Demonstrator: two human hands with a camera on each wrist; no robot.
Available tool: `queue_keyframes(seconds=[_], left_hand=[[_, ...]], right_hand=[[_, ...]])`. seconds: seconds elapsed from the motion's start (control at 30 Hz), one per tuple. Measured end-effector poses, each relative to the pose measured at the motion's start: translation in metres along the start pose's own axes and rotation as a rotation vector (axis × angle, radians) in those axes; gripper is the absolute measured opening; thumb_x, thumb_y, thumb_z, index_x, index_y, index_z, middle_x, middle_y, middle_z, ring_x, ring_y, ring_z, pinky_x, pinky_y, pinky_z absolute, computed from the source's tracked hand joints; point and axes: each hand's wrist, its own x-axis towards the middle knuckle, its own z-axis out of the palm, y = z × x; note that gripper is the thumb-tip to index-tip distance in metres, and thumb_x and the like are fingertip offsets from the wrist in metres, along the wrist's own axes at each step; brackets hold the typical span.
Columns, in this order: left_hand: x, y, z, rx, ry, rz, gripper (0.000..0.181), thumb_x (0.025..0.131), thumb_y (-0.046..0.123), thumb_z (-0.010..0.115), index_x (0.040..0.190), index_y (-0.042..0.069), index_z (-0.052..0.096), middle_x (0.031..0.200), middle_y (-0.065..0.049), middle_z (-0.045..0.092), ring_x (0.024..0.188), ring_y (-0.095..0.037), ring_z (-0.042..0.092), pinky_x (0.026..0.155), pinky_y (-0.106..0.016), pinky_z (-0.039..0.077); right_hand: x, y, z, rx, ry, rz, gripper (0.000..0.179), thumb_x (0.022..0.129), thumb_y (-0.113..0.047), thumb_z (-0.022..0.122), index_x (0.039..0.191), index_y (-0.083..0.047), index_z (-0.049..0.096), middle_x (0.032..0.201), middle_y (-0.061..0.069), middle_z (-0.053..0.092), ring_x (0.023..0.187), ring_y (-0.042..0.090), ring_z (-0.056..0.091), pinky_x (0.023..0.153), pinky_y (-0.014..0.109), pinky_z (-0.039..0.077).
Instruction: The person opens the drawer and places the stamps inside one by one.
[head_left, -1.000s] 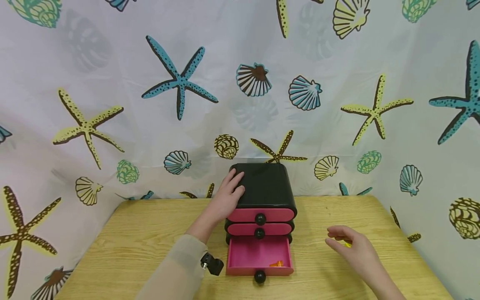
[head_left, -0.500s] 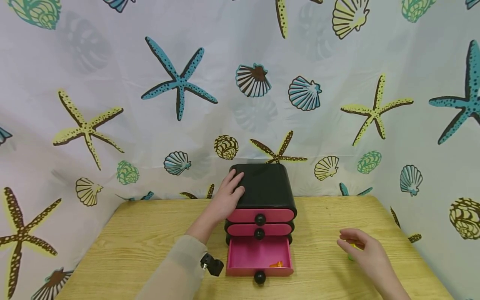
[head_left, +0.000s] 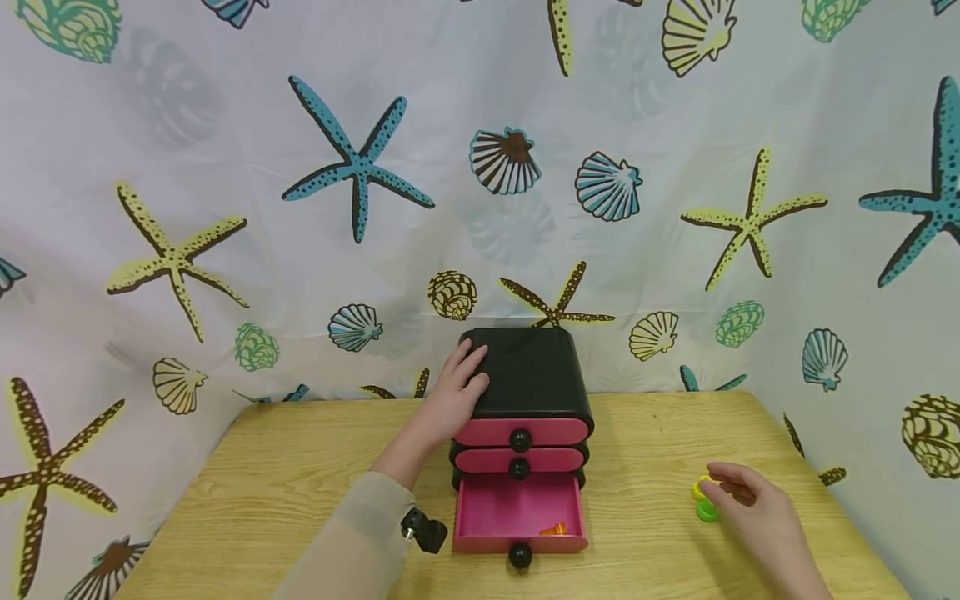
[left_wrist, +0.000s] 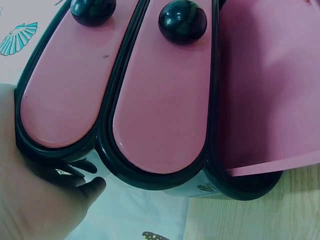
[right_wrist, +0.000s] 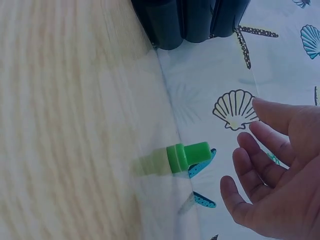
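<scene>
My left hand (head_left: pixel 450 400) rests on the top left edge of a black mini drawer cabinet (head_left: pixel 532 367), its fingers extended. In the left wrist view the same hand (left_wrist: pixel 40 195) lies against the cabinet's side. The bottom pink drawer (head_left: pixel 480 512) stands pulled out and holds a small orange piece (head_left: pixel 554 529). To the right, my right hand (head_left: pixel 765 517) hovers with loosely bent fingers and nothing visible in them. Just left of it on the table are a small stepped green piece (head_left: pixel 707 511) and a yellow one (head_left: pixel 697 492), partly overlapped by the hand. The right wrist view shows the green piece (right_wrist: pixel 190 156) apart from the fingertips.
Two upper pink drawers (head_left: pixel 480 431) with black round knobs are closed. The wooden table (head_left: pixel 300 483) backs onto a hanging cloth (head_left: pixel 420 250) printed with shells and starfish. A small black device (head_left: pixel 423 530) is strapped to the left wrist.
My right hand has moved right and slightly toward me, uncovering the green and yellow pieces on the table. The left hand and the drawers have not moved.
</scene>
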Motion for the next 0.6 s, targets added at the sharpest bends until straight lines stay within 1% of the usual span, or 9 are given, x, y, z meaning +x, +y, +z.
queue_keyframes(seconds=[0.1, 0.2, 0.4, 0.6], left_hand=[[-0.001, 0.000, 0.000, -0.004, 0.000, 0.000, 0.062, 0.119, 0.034, 0.041, 0.177, 0.016, 0.029, 0.186, -0.008, 0.003, 0.170, -0.035, 0.002, 0.131, -0.066, 0.018], [-0.001, 0.000, 0.000, -0.007, 0.001, 0.002, 0.062, 0.119, 0.033, 0.041, 0.177, 0.016, 0.029, 0.186, -0.009, 0.002, 0.170, -0.035, 0.002, 0.130, -0.066, 0.018], [-0.001, 0.001, 0.000, -0.010, 0.002, -0.008, 0.062, 0.119, 0.034, 0.041, 0.177, 0.017, 0.029, 0.186, -0.007, 0.002, 0.170, -0.034, 0.001, 0.131, -0.066, 0.017], [-0.002, 0.001, 0.000, -0.001, 0.001, -0.010, 0.062, 0.119, 0.034, 0.041, 0.177, 0.018, 0.029, 0.186, -0.006, 0.002, 0.170, -0.034, 0.002, 0.131, -0.066, 0.017]], right_hand=[[0.001, 0.003, -0.003, 0.004, -0.009, 0.008, 0.071, 0.106, -0.056, 0.072, 0.156, -0.007, 0.062, 0.155, 0.018, 0.062, 0.135, 0.032, 0.060, 0.104, 0.039, 0.054], [0.003, 0.006, -0.005, -0.001, -0.021, 0.011, 0.068, 0.108, -0.050, 0.071, 0.156, -0.004, 0.061, 0.157, 0.020, 0.059, 0.135, 0.034, 0.059, 0.104, 0.041, 0.054], [0.008, 0.014, -0.003, 0.003, -0.036, 0.036, 0.065, 0.108, -0.046, 0.073, 0.154, -0.002, 0.062, 0.152, 0.020, 0.062, 0.129, 0.033, 0.062, 0.097, 0.034, 0.056], [0.011, 0.022, 0.000, 0.015, -0.044, 0.038, 0.064, 0.107, -0.042, 0.076, 0.153, 0.000, 0.062, 0.145, 0.020, 0.066, 0.126, 0.031, 0.064, 0.086, 0.022, 0.054]])
